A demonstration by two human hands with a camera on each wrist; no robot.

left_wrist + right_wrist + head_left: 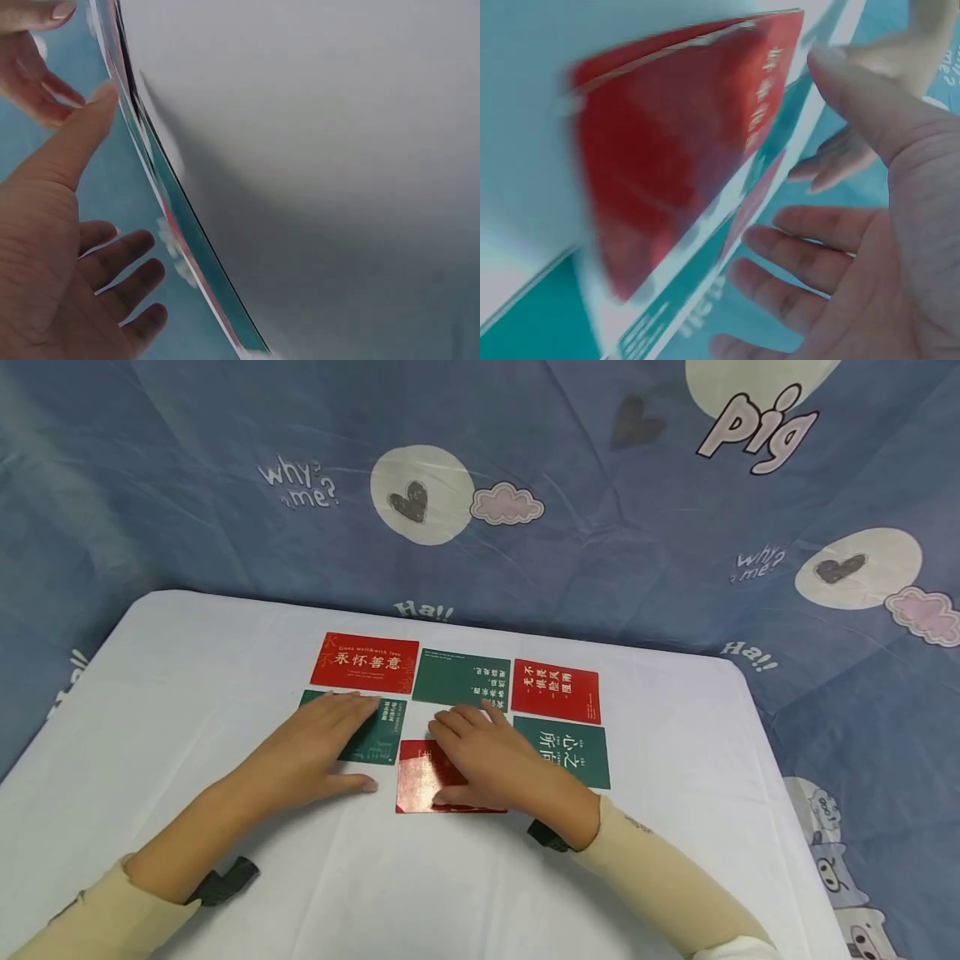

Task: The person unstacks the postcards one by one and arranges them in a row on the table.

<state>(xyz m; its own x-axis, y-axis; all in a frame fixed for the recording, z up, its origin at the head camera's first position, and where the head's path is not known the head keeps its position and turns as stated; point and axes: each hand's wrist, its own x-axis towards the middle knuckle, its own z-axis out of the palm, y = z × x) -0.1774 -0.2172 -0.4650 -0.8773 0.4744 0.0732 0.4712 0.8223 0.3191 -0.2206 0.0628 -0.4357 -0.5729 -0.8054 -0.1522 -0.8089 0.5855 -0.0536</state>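
Observation:
My left hand (318, 739) lies over a green card (382, 737) with pale lettering, fingers straight and thumb spread out toward the front. The card's left part is hidden beneath it. Over a glossy red card (414, 783) at the front middle is my right hand (487, 760), its fingers relaxed and its thumb across the card. In the right wrist view that red card (682, 142) shows near the thumb, with the fingers extended and apart. Another green card (588, 756), with large white characters, is partly covered by the right hand and wrist.
Behind these, a back row holds a red card (363, 678), a green card (453, 678) and a second red card (557, 697). All lie on a white-covered table (345, 877). A blue printed cloth (570, 568) hangs behind the table and to its right.

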